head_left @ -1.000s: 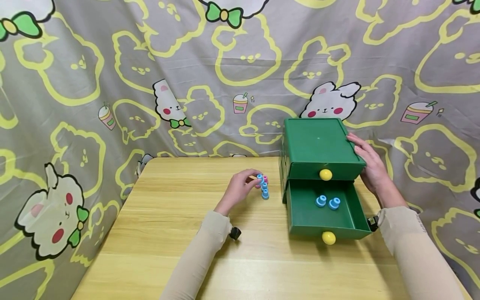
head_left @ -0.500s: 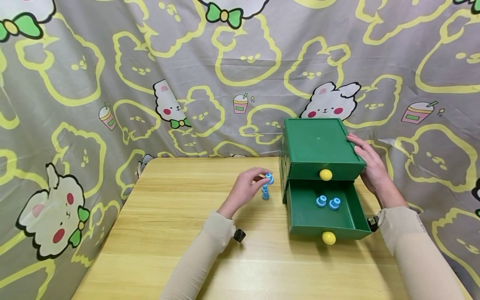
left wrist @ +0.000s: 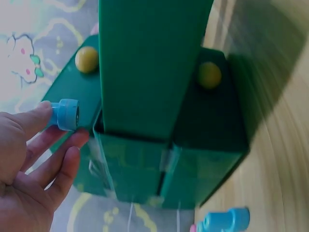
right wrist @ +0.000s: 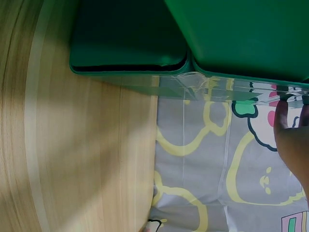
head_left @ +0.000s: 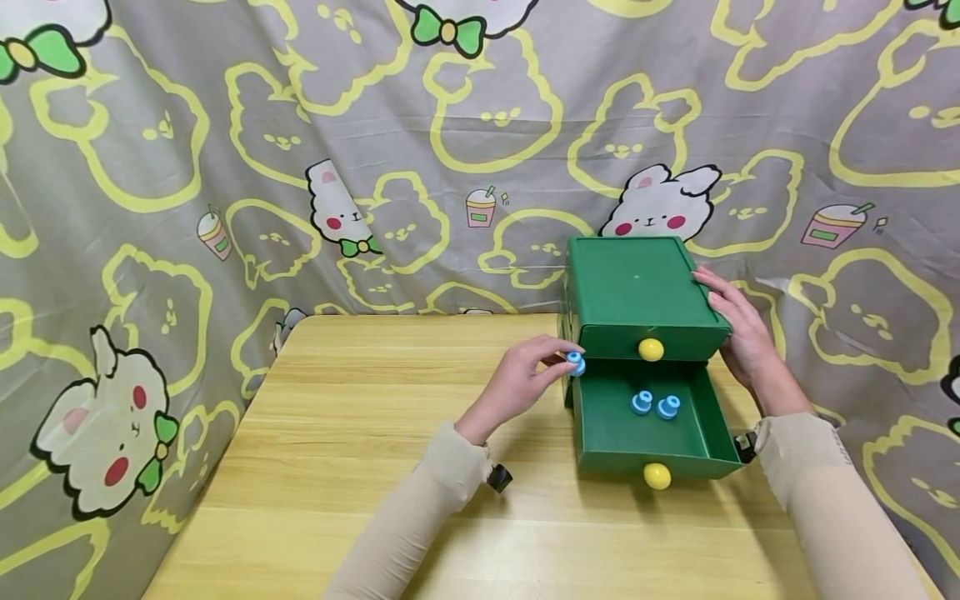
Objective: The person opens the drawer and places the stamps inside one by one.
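Left fingers [head_left: 561, 344] pinch a blue piece [head_left: 576, 365] at the drawer's [head_left: 607, 459] ten o'clock; clipping the cabinet [head_left: 633, 287], which extended right fingers [head_left: 726, 289] touch, could dislodge it.

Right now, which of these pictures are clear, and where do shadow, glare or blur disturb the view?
Head view: bright and sharp, with faint glare on the table; left wrist view: hazy and soft, a dark shadow on the table beside the green drawer unit; right wrist view: the unit's lower part very dark, shadow across the table.
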`<state>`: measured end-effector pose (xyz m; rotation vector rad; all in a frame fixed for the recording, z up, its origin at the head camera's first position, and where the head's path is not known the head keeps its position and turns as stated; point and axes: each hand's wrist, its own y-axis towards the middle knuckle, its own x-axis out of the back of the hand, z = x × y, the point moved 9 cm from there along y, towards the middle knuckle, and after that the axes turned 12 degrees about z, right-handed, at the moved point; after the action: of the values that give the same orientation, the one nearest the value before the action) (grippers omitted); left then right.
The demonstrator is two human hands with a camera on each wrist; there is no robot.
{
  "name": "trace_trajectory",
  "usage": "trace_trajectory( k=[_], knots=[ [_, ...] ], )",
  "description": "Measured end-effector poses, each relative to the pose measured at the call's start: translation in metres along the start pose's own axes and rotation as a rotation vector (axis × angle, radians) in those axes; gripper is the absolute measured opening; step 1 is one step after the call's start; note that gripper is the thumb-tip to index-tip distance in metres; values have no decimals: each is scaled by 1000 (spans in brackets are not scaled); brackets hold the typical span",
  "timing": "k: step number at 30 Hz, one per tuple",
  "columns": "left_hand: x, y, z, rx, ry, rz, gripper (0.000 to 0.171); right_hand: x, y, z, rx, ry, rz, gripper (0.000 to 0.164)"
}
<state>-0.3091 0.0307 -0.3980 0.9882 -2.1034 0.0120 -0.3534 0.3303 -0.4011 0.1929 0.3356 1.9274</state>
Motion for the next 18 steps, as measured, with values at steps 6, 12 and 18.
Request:
trace_trajectory(
  k=[6, 12, 18],
  knots=[
    [-14, 6, -20, -63, 26, 34, 27, 0, 1, 0, 3, -4, 1, 48],
    [-30, 12, -27, -87, 20, 58, 26, 1, 1, 0, 1, -5, 1, 48],
    [-38, 19, -26, -76, 52, 81, 27, 1, 1, -2, -2, -5, 3, 48]
  ],
)
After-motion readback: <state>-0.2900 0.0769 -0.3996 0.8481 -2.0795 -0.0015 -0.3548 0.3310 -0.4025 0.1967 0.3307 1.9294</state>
